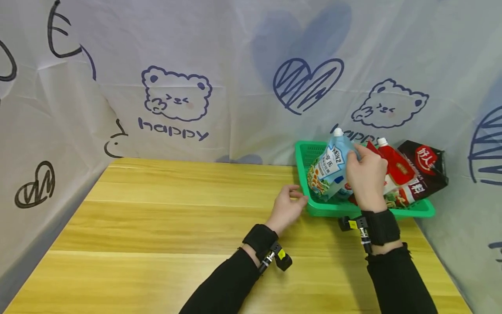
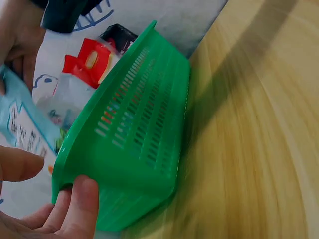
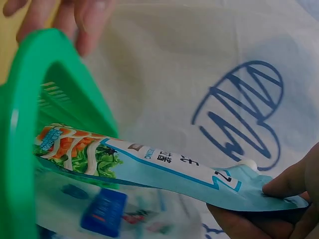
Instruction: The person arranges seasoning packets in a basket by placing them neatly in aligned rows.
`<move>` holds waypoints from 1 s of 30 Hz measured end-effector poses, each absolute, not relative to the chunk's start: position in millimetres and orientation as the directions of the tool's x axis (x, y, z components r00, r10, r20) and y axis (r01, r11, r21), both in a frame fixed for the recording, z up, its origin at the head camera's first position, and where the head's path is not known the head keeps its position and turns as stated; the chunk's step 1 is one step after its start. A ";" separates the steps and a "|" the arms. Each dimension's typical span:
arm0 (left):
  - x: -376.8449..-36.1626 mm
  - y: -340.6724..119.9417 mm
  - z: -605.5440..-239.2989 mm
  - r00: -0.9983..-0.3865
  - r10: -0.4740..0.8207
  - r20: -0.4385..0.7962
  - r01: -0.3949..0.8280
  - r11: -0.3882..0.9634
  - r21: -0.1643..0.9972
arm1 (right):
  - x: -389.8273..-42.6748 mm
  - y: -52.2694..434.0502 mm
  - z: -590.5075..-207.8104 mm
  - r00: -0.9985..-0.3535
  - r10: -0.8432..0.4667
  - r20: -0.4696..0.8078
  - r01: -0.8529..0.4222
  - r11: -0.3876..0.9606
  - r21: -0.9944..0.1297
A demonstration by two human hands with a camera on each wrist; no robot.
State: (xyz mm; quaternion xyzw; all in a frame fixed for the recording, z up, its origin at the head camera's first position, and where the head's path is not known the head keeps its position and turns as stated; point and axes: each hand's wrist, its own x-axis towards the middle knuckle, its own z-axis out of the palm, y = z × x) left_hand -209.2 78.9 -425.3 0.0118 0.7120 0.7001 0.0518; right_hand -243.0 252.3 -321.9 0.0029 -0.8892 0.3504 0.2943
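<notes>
My right hand (image 1: 366, 176) pinches the upper edge of a light-blue Heinz salad dressing pouch (image 1: 329, 165) with a white cap. The pouch tilts at the left end of a green plastic basket (image 1: 333, 212), its lower end inside the rim. In the right wrist view, thumb and fingers clasp the capped end of the pouch (image 3: 164, 172). At the basket's near left corner is my left hand (image 1: 288, 207). The left wrist view shows its fingertips (image 2: 84, 191) touching the basket's outside below the rim, the thumb apart from it.
Inside the basket, a red pouch with a white cap (image 1: 396, 165) and a black-and-red packet (image 1: 425, 163) lean to the right. A clear packet with a blue label (image 3: 104, 211) lies beneath the dressing pouch. The wooden table (image 1: 157, 218) meets a printed cloth backdrop (image 1: 243, 109) behind.
</notes>
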 end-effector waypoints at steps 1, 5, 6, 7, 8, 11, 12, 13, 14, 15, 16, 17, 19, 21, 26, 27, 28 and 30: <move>-209.7 80.8 -425.8 -0.993 0.094 -0.065 -0.064 0.015 0.998 | -243.7 250.3 -324.2 -0.832 0.186 0.522 -0.213 0.762 -0.611; -211.4 85.8 -425.9 -0.990 0.114 -0.084 -0.085 -0.008 0.996 | -247.3 245.5 -332.6 -0.849 0.125 0.513 -0.231 0.785 -0.575; -212.0 86.6 -425.9 -0.989 0.120 -0.083 -0.085 -0.014 0.996 | -247.7 245.0 -334.5 -0.859 0.109 0.500 -0.233 0.787 -0.571; -212.6 87.0 -425.6 -0.989 0.126 -0.082 -0.085 -0.021 0.996 | -247.9 244.4 -336.3 -0.874 0.093 0.477 -0.231 0.784 -0.576; -213.3 87.1 -425.3 -0.988 0.130 -0.081 -0.085 -0.026 0.996 | -248.1 244.1 -338.1 -0.890 0.078 0.448 -0.227 0.778 -0.585; -215.3 86.4 -423.7 -0.986 0.141 -0.087 -0.092 -0.029 0.995 | -248.8 243.9 -342.9 -0.950 0.025 0.312 -0.183 0.764 -0.618; -215.7 86.0 -422.9 -0.985 0.144 -0.093 -0.098 -0.025 0.995 | -249.2 244.1 -344.1 -0.962 0.012 0.273 -0.168 0.763 -0.624; -216.1 85.8 -422.5 -0.984 0.148 -0.097 -0.100 -0.017 0.995 | -249.8 244.5 -345.2 -0.969 0.000 0.245 -0.158 0.763 -0.627; -216.2 85.6 -421.8 -0.983 0.154 -0.100 -0.102 -0.007 0.995 | -250.4 245.1 -346.2 -0.974 -0.010 0.226 -0.152 0.767 -0.624; -216.2 85.4 -421.3 -0.982 0.160 -0.102 -0.104 -0.001 0.995 | -250.9 245.6 -346.9 -0.977 -0.020 0.210 -0.149 0.770 -0.621; -216.1 85.0 -420.8 -0.981 0.165 -0.103 -0.104 0.007 0.995 | -251.6 246.0 -347.5 -0.978 -0.029 0.205 -0.152 0.773 -0.616; -215.9 84.6 -420.2 -0.980 0.169 -0.103 -0.103 0.011 0.995 | -252.2 246.2 -348.0 -0.979 -0.037 0.203 -0.156 0.777 -0.610; -214.9 83.7 -418.9 -0.979 0.176 -0.105 -0.103 0.020 0.994 | -253.1 246.6 -348.6 -0.980 -0.044 0.194 -0.155 0.778 -0.608; -214.4 82.1 -417.6 -0.979 0.178 -0.098 -0.092 0.043 0.995 | -254.1 246.7 -348.0 -0.982 -0.048 0.183 -0.152 0.777 -0.611; -210.7 72.9 -415.4 -0.982 0.190 -0.024 0.027 0.258 0.966 | -252.0 247.2 -346.4 -0.982 -0.045 0.181 -0.151 0.760 -0.632; -209.1 69.0 -414.0 -0.981 0.193 -0.002 0.062 0.324 0.944 | -250.2 247.5 -346.6 -0.979 -0.045 0.197 -0.162 0.759 -0.631; -206.9 64.0 -411.9 -0.980 0.199 0.022 0.098 0.379 0.920 | -247.9 247.7 -347.4 -0.976 -0.047 0.214 -0.175 0.756 -0.631; -202.6 50.8 -406.8 -0.975 0.207 0.081 0.174 0.482 0.859 | -241.6 248.5 -349.6 -0.961 -0.056 0.272 -0.220 0.749 -0.625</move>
